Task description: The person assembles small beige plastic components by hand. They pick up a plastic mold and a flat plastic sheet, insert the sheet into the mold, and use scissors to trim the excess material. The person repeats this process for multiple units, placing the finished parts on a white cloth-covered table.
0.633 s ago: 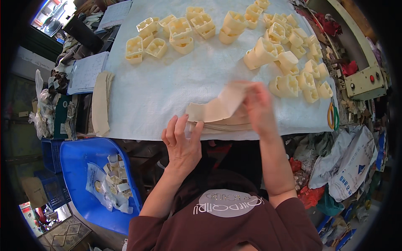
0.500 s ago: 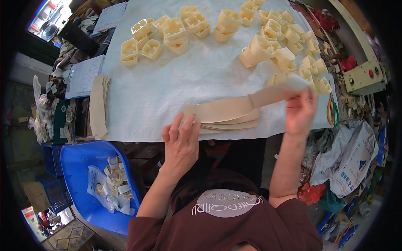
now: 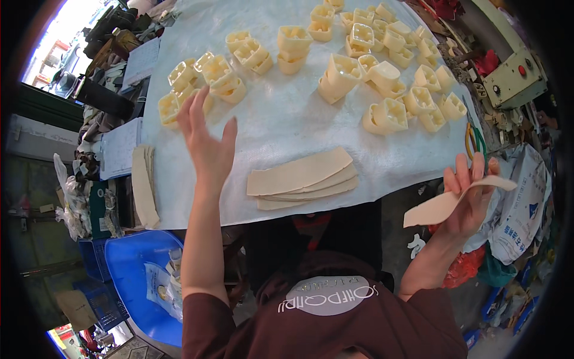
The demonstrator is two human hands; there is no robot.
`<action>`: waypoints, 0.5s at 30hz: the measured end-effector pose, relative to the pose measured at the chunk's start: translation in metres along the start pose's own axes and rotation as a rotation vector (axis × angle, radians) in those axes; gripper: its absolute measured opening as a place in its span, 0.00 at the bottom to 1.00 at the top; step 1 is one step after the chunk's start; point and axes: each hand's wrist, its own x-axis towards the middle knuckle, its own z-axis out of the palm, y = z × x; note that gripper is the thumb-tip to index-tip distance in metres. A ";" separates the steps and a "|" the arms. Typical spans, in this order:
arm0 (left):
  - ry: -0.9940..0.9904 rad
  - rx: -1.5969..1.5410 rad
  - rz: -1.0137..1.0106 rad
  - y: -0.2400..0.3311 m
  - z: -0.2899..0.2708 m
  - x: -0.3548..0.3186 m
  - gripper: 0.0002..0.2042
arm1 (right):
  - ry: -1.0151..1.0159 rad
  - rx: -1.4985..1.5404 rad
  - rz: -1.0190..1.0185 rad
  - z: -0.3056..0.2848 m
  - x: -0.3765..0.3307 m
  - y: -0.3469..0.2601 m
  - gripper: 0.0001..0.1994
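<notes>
My right hand point(image 3: 469, 203) is closed on a beige strip point(image 3: 431, 210) of thin flat sheet, held out past the table's right front edge. My left hand point(image 3: 206, 143) is raised over the left part of the table, fingers and thumb apart, holding nothing. Just beyond its fingertips stand hollow cream blocks point(image 3: 219, 73) with rounded corners and holes in their tops, some stacked on one another. Whether the fingers touch one, I cannot tell. Between my hands, a fanned pile of beige strips point(image 3: 302, 172) lies near the front edge.
More cream blocks point(image 3: 388, 115) crowd the table's far right. Another strip bundle point(image 3: 143, 185) lies at the left edge. A blue tub point(image 3: 128, 263) with scraps stands below left. Scissors point(image 3: 472, 139), a control box point(image 3: 513, 81) and white sacks point(image 3: 519, 203) are at the right.
My right hand has lifted a strip off the pile and drawn it right, past the table edge. My left hand has let go of the pile and reached forward left toward the cream blocks.
</notes>
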 end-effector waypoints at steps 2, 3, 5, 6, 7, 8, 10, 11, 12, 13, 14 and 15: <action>0.036 0.023 -0.080 -0.016 0.023 0.020 0.37 | 0.001 -0.100 0.011 0.001 -0.003 0.002 0.16; 0.050 0.040 -0.126 -0.023 0.032 0.027 0.39 | -0.004 -0.125 0.016 0.003 -0.003 0.003 0.17; 0.079 0.074 -0.203 -0.030 0.053 0.034 0.41 | 0.039 -0.191 0.032 0.004 -0.006 0.005 0.17; 0.099 0.099 -0.237 -0.030 0.063 0.035 0.41 | 0.054 -0.195 0.051 0.005 -0.007 0.006 0.17; 0.118 0.122 -0.271 -0.031 0.070 0.036 0.42 | 0.070 -0.200 0.072 0.005 -0.008 0.007 0.17; 0.118 0.112 -0.258 -0.035 0.073 0.037 0.41 | 0.085 -0.205 0.093 0.005 -0.009 0.009 0.17; 0.115 0.092 -0.231 -0.044 0.076 0.041 0.39 | 0.127 -0.232 0.113 0.002 -0.011 0.012 0.17; 0.143 0.066 -0.218 -0.047 0.075 0.042 0.37 | 0.150 -0.247 0.121 0.000 -0.012 0.014 0.17; 0.171 0.041 -0.206 -0.050 0.071 0.042 0.35 | 0.160 -0.245 0.137 -0.001 -0.013 0.015 0.17; 0.198 0.016 -0.193 -0.053 0.069 0.041 0.34 | 0.172 -0.243 0.152 -0.002 -0.013 0.016 0.16; 0.193 -0.057 -0.236 -0.053 0.068 0.041 0.33 | 0.184 -0.241 0.167 -0.003 -0.014 0.017 0.16; 0.187 -0.129 -0.280 -0.053 0.067 0.041 0.32 | 0.197 -0.237 0.168 -0.004 -0.015 0.019 0.16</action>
